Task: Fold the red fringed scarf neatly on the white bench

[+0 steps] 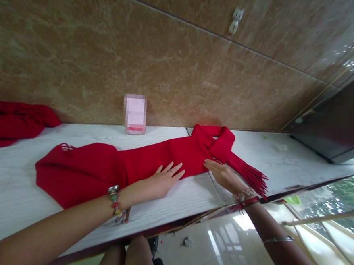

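Observation:
A red scarf point(151, 155) lies stretched across the white wood-grain tabletop, partly spread and partly folded. Its right end loops over itself and finishes in a fringe; a bit of fringe also shows at its upper left. My left hand point(164, 180) rests flat on the middle of the scarf, fingers spread, a ring on one finger. To its right, my right hand point(222, 174) touches the scarf's near edge beside the loop, with its fingers stretched out. Neither hand grips the cloth.
Another heap of red cloth point(16, 123) lies at the far left. A pale pink box point(136, 113), blurred out, stands against the brown marbled wall point(110, 51). At the right end sits a dark grey appliance-like block point(338, 115). The table's front edge runs close to my legs.

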Demonstrator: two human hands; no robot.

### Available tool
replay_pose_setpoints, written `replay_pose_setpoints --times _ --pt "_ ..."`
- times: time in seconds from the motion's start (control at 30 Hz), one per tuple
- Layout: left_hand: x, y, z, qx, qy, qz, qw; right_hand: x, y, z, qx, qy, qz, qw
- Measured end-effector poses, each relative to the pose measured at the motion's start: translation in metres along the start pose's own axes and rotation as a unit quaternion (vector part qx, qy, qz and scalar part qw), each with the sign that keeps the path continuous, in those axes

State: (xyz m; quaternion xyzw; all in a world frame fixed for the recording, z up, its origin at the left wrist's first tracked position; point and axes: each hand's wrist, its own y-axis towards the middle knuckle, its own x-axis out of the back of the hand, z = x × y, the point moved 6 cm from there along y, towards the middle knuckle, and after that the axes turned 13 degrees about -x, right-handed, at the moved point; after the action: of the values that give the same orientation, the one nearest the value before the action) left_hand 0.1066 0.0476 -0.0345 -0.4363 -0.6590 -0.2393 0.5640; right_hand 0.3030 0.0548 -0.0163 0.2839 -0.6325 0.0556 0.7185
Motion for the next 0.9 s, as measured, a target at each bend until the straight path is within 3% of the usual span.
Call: replay_pose_setpoints --times 0.13,0.27,0.4,0.5,0.73,0.8,0.9 --pt "0.027 0.011 0.009 -0.002 -0.072 -0.026 0.997 0.010 0.017 0.004 -0.064 0.038 -0.010 0.997" --pt "0.054 0.031 0.042 0.138 -0.012 -0.189 0.972 0.007 0.065 0.022 -0.123 0.049 -0.019 0.991" --pt "0.035 0.048 0.057 0.197 0.025 -0.246 0.949 -0.028 0.104 0.038 -0.136 -0.009 0.060 0.989" --pt "0.022 0.049 0.060 0.199 0.047 -0.268 0.942 -0.048 0.109 0.030 -0.128 -0.037 0.098 0.986" --pt "0.020 0.044 0.062 0.201 0.049 -0.277 0.938 -0.042 0.103 -0.025 -0.189 -0.090 0.064 0.976" --pt "0.021 0.045 0.061 0.203 0.044 -0.278 0.938 -0.038 0.109 -0.019 -0.174 -0.085 0.046 0.980" --pt "0.020 0.045 0.061 0.206 0.034 -0.274 0.939 -0.041 0.119 0.009 -0.118 -0.052 0.043 0.991"
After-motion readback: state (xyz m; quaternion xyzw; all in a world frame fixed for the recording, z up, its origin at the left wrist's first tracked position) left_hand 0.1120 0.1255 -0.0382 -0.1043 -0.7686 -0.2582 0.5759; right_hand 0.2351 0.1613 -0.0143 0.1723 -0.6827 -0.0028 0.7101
